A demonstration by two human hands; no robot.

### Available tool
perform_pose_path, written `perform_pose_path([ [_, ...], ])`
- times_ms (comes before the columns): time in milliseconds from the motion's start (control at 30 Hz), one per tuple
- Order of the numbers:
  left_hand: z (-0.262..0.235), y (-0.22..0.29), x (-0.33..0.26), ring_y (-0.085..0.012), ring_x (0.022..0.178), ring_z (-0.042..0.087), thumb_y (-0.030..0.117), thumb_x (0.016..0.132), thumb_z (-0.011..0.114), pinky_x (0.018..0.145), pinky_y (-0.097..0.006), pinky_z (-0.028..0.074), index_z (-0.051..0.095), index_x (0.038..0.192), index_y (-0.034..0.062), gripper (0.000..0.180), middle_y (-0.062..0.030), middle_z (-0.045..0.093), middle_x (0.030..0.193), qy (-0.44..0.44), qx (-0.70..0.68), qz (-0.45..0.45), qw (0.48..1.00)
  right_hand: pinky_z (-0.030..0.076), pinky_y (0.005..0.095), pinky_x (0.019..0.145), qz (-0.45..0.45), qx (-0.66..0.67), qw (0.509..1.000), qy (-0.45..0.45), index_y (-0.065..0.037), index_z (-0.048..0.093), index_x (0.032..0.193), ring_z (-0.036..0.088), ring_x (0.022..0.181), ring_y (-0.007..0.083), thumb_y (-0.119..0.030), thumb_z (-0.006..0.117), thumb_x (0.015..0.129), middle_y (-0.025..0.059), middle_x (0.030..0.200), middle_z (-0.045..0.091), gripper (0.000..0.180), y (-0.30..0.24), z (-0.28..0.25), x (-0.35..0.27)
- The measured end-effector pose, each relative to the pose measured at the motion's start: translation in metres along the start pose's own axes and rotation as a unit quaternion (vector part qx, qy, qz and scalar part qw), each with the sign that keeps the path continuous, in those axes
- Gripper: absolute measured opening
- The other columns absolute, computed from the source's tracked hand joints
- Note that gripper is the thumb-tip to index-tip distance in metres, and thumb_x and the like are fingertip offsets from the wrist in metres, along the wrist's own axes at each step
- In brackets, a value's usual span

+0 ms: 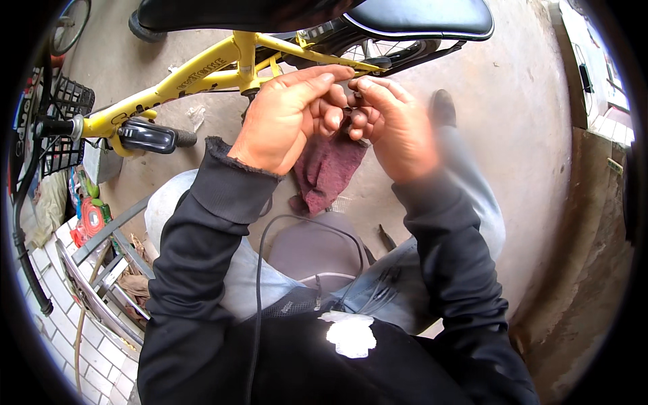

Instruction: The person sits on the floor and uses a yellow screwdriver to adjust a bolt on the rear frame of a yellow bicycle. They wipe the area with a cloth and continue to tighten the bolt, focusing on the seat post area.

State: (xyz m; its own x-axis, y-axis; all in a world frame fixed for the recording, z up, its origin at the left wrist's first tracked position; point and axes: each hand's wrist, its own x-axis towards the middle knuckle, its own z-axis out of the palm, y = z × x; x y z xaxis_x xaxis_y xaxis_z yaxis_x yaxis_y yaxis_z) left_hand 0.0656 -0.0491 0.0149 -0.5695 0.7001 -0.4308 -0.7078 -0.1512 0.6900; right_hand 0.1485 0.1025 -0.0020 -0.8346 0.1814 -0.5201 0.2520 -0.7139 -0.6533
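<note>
My left hand (287,121) and my right hand (395,128) are raised close together, with fingers curled and fingertips nearly meeting. A small dark piece (349,111) shows between the fingertips, too small to name. Under them hangs a crumpled maroon rag (329,169), its narrowed top running up to the fingers of my right hand. What my left fingers pinch is hidden. Just past both hands stands a yellow bicycle (209,62) with a black saddle (418,19).
On the left are the bicycle's black brake-like part (148,135), a black wire basket (74,115), a red roll (91,219) and a metal frame (111,253). A dark cable (259,297) loops over my lap. A low concrete wall (574,263) runs along the right.
</note>
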Motion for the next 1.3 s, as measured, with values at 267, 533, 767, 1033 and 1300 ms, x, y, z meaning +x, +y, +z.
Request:
perform_pose_path([
  [267, -0.003, 0.009, 0.003, -0.011, 0.07, 0.048, 0.017, 0.096, 0.04, 0.063, -0.024, 0.038, 0.045, 0.131, -0.0081, 0.043, -0.0031, 0.056, 0.091, -0.051, -0.128, -0.026, 0.99, 0.051, 0.0238, 0.057, 0.018, 0.058, 0.997, -0.04, -0.002, 0.06, 0.106, 0.054, 0.065, 0.007, -0.025, 0.062, 0.093, 0.0009, 0.084, 0.058, 0.027, -0.001, -0.006, 0.003],
  [533, -0.002, 0.012, 0.002, -0.0141, 0.078, 0.055, 0.014, 0.095, 0.041, 0.072, -0.026, 0.045, 0.043, 0.132, -0.0093, 0.044, -0.0062, 0.058, 0.097, -0.062, -0.126, -0.02, 0.99, 0.051, 0.0228, 0.056, 0.039, 0.073, 0.995, -0.061, -0.002, 0.059, 0.108, 0.057, 0.065, 0.0077, -0.024, 0.06, 0.094, 0.002, 0.084, 0.061, 0.026, -0.008, -0.008, 0.002],
  [767, 0.01, 0.006, -0.001, -0.0186, 0.088, 0.065, 0.004, 0.095, 0.049, 0.079, -0.029, 0.054, 0.052, 0.125, -0.0044, 0.032, -0.0126, 0.063, 0.104, -0.015, 0.144, 0.083, 0.986, 0.053, 0.0223, 0.059, 0.002, 0.081, 0.995, -0.065, 0.0, 0.056, 0.116, 0.06, 0.069, 0.009, -0.018, 0.059, 0.093, 0.0077, 0.095, 0.066, 0.029, -0.004, -0.01, 0.009],
  [1033, 0.015, 0.0, 0.001, -0.0149, 0.083, 0.065, -0.003, 0.091, 0.054, 0.074, -0.025, 0.055, 0.055, 0.114, -0.0056, 0.023, -0.0119, 0.065, 0.1, 0.029, 0.217, 0.165, 0.962, 0.054, 0.0233, 0.062, -0.002, 0.051, 0.998, -0.045, 0.002, 0.056, 0.116, 0.061, 0.072, 0.0105, -0.011, 0.061, 0.091, 0.0089, 0.094, 0.065, 0.029, -0.01, -0.009, 0.005],
  [1300, 0.015, 0.001, -0.002, -0.0127, 0.076, 0.065, 0.0, 0.089, 0.059, 0.069, -0.023, 0.054, 0.063, 0.108, -0.0048, 0.019, -0.0094, 0.067, 0.092, 0.061, 0.246, 0.167, 0.953, 0.054, 0.024, 0.063, -0.003, 0.062, 0.996, -0.056, 0.003, 0.058, 0.114, 0.062, 0.072, 0.0112, -0.011, 0.061, 0.091, 0.0085, 0.095, 0.065, 0.027, -0.012, -0.008, 0.002],
])
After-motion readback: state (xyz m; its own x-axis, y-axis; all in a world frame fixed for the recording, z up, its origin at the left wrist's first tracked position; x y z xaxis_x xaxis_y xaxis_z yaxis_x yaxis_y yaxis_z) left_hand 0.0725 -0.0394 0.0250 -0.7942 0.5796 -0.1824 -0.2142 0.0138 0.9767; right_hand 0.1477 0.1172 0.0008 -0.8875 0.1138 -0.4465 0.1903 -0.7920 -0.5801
